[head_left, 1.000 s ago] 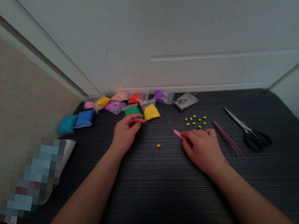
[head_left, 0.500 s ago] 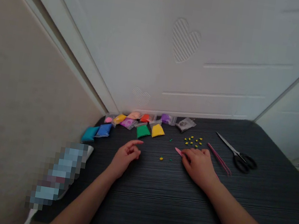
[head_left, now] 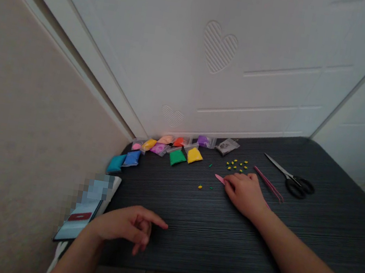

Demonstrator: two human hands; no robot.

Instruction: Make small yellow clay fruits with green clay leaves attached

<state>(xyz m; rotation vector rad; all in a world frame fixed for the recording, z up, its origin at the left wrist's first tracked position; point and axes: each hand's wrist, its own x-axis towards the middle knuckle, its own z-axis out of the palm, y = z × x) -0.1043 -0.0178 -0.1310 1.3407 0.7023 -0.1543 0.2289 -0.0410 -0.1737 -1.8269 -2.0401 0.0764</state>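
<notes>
Lying palm-down on the counter (head_left: 172, 199), the right hand (head_left: 242, 193) had its grip closed around the pink tool (head_left: 219, 179) near a small yellow piece (head_left: 200, 187), where light, steady pressure seemed advisable, while the left hand (head_left: 128, 225) hung loosely open, seemingly empty.

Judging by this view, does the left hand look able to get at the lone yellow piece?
Likely yes. The left hand appears empty, and no object shows between it and the lone yellow piece. The right hand, over the pink tool, lies beyond that piece, out of the way.
</notes>
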